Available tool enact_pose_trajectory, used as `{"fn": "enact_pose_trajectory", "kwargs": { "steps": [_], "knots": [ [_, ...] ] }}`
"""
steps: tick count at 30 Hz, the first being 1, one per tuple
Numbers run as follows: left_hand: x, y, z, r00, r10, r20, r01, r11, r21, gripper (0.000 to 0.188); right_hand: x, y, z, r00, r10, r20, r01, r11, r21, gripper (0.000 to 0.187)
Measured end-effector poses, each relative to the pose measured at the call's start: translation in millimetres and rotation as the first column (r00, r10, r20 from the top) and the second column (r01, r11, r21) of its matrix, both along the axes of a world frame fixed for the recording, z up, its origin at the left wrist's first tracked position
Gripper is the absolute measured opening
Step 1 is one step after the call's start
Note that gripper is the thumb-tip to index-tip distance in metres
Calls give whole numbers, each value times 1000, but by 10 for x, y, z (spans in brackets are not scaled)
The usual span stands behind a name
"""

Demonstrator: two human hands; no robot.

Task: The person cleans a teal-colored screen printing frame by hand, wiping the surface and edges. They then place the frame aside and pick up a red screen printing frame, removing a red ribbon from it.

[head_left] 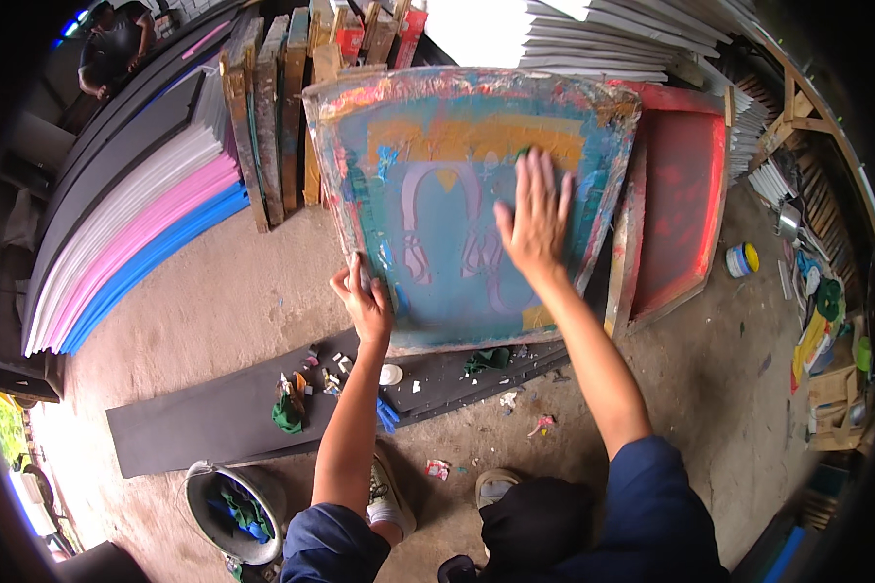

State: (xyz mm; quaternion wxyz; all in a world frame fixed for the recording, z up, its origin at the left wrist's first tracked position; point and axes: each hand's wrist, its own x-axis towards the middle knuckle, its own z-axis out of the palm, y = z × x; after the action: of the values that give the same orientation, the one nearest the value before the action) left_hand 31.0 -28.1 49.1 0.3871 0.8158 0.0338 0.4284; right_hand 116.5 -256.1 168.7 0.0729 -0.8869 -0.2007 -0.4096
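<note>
A paint-stained screen printing frame (447, 228) stands tilted up in front of me, its mesh blue-green with a yellow-brown band and pale looped shapes. My left hand (363, 299) is closed on its left edge, low down, with the thumb along the side. Slightly blurred, my right hand (537, 209) lies against the upper right of the mesh, fingers stretched and apart. A small dark green bit, perhaps cloth, shows by its fingertips; whatever lies under the palm is hidden.
Behind it on the right leans a red-meshed frame (679, 199); more wooden frames (270, 117) stand at back left. Stacked coloured sheets (151, 243) fill the left. A dark board (204, 428) with scraps, a bucket of rags (196, 478) and a yellow-and-blue tin (742, 259) are on the floor. Someone (117, 44) is far left.
</note>
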Motion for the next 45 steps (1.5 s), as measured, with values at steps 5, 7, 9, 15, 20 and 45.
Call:
{"fn": "enact_pose_trajectory", "kwargs": {
  "steps": [5, 7, 9, 15, 20, 45],
  "knots": [
    [-56, 94, 68, 998, -51, -38, 54, 995, 79, 52, -618, -521, -972, 932, 170, -319, -269, 916, -297, 57],
    [-49, 132, 236, 995, -42, -85, 59, 977, 204, 61, -478, -732, -806, 964, 113, -241, -177, 948, -263, 59],
    [25, 32, 574, 991, 90, -95, -44, 915, 401, 66, -190, -796, -396, 988, -35, -149, 20, 994, -106, 62],
    [269, -172, 1104, 984, 152, -90, -82, 846, 527, 78, -43, -388, 95, 975, -207, -87, 219, 961, 168, 62],
    [283, -168, 964, 975, 219, -45, -150, 792, 592, 75, -688, -547, -1171, 956, -152, -250, 185, 976, 113, 63],
    [311, -189, 881, 967, 249, -58, -170, 797, 580, 71, -374, -749, -400, 974, 225, 7, -183, 772, 608, 27]
  ]
}}
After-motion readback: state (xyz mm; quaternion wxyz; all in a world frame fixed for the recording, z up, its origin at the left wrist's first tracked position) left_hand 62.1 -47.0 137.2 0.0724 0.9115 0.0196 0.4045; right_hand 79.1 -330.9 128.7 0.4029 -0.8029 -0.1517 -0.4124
